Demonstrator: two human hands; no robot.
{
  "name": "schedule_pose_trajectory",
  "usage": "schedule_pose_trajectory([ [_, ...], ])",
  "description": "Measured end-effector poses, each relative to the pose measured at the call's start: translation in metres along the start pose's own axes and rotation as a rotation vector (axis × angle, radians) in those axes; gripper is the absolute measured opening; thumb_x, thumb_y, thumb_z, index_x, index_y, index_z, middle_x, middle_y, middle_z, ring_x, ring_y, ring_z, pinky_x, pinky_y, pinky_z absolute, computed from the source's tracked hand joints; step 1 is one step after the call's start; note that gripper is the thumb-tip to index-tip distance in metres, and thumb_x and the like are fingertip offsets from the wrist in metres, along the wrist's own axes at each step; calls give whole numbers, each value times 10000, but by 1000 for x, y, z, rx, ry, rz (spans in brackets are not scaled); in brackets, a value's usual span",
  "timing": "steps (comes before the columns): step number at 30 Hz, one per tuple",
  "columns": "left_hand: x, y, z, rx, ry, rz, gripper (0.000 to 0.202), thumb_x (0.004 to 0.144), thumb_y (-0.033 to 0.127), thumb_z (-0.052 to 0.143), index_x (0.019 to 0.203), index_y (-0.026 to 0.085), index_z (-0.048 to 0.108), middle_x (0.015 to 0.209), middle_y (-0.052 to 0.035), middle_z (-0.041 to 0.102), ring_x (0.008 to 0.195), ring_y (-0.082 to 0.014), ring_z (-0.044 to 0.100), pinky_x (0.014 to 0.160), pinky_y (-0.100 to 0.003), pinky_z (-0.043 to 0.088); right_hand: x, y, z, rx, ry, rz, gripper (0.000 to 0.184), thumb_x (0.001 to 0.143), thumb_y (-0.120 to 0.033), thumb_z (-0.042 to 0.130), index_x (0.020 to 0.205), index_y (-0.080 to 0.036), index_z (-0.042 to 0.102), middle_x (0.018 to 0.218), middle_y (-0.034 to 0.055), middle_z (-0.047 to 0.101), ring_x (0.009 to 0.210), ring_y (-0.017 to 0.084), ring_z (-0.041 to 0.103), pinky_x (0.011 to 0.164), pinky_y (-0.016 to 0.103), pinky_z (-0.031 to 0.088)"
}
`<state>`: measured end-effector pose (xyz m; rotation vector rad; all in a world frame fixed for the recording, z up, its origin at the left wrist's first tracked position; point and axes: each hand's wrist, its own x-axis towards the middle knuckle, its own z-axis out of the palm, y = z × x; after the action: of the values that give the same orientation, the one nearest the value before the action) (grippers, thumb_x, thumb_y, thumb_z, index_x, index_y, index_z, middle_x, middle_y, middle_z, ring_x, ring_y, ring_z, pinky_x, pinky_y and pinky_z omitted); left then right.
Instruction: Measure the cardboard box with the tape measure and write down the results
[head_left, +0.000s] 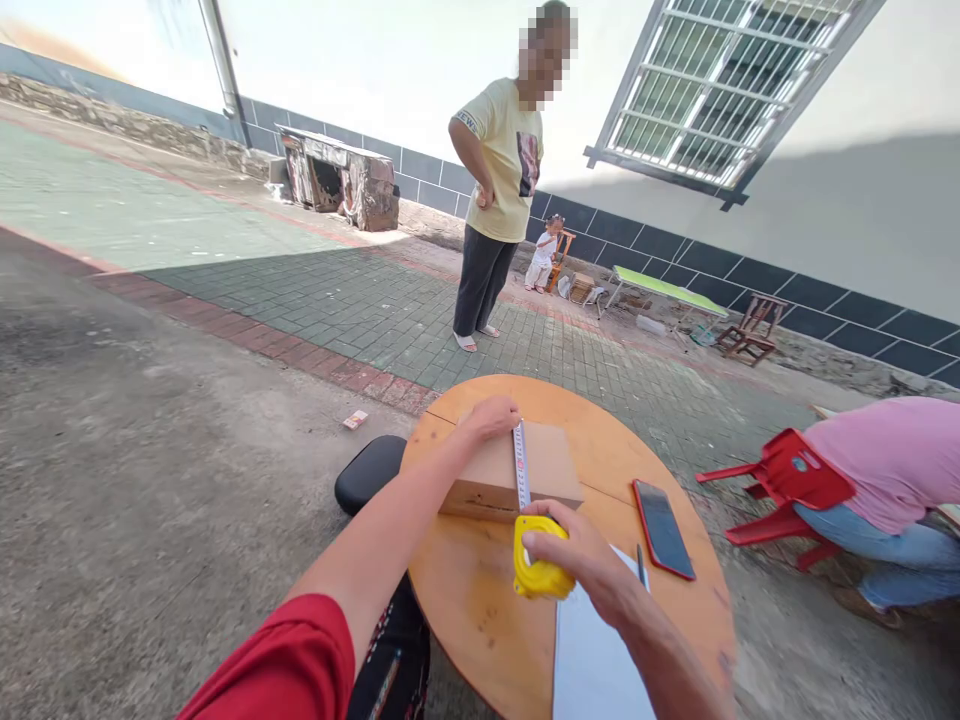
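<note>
A cardboard box [551, 460] lies on the round wooden table [480, 610]. Across its top runs the pulled-out blade of a yellow tape measure [536, 570]. My right hand [581, 555] is wrapped round the tape measure's case, just off the near side of the box. At the far edge of the box, my left hand [491, 417] has its fingers closed at the blade's end, pinching or pressing it there. White paper [600, 650] lies partly under my right forearm, with a dark pen [641, 567] on it.
A phone with a red case [664, 530] rests on the table's right side. Beyond the table stands a person in a yellow shirt [499, 150]. At right, a person in pink [892, 460] sits on a red plastic chair [802, 475]. A black seat [369, 472] adjoins the table's left.
</note>
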<state>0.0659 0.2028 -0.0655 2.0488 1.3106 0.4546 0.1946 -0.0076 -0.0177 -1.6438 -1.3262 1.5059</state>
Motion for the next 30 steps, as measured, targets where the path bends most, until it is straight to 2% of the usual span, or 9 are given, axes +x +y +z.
schedule_pose_trajectory([
  [5,-2,8,-7,-102,37,0,343,914,373,579,1175,150,574,1174,-73,596,1009,-232,609,848,-420,535,3,-4,-1,-7,25,-42,444,643,-398,681,1009,-171,575,803,1,616,695,163,587,613,275,454],
  [9,-9,20,-23,-224,148,38,342,916,378,576,1170,149,573,1163,-78,599,997,-222,613,846,-423,533,-4,-4,-3,-33,60,-82,443,639,-356,671,1028,-178,556,813,2,605,707,175,597,620,292,467],
  [12,-32,31,-37,-334,271,88,314,927,387,539,1116,145,608,1132,-61,631,1017,-222,606,879,-395,508,-24,1,-5,-101,71,-123,426,653,-326,656,1047,-203,553,823,3,609,712,186,596,613,297,465],
  [14,-62,37,-38,-410,343,112,305,924,371,502,1099,157,630,1120,-44,658,1034,-204,598,894,-326,481,-41,7,-6,-177,87,-171,414,671,-318,645,1062,-219,556,841,7,625,729,193,592,624,298,459],
  [17,-122,39,-20,-514,367,107,356,861,398,534,1098,156,644,1057,-47,686,961,-176,617,849,-271,476,-65,20,-3,-336,107,-246,397,700,-311,643,1083,-242,565,878,10,650,769,204,591,675,305,445],
  [21,-189,36,22,-626,281,37,527,819,503,541,1176,119,597,921,-75,696,761,-159,645,659,-257,507,-85,43,10,-492,60,-291,455,697,-288,653,1142,-242,566,1008,41,667,888,244,603,777,338,435],
  [23,-206,34,38,-725,266,11,572,801,520,567,1210,119,569,859,-62,682,711,-152,635,562,-230,485,-92,58,18,-528,1,-308,486,696,-269,643,1174,-236,561,1081,60,660,960,266,602,834,356,429],
  [26,-219,31,52,-865,307,-28,542,778,506,617,1162,126,576,697,8,603,565,-111,561,485,-208,450,-101,84,29,-526,-65,-336,518,699,-236,620,1212,-240,544,1152,69,639,1031,276,594,904,371,418],
  [30,-242,27,73,-850,349,-79,438,802,458,605,1126,166,566,684,39,560,527,-93,511,476,-201,438,-107,116,39,-442,-4,-406,554,681,-119,544,1222,-230,503,1217,73,589,1098,242,570,955,336,423],
])
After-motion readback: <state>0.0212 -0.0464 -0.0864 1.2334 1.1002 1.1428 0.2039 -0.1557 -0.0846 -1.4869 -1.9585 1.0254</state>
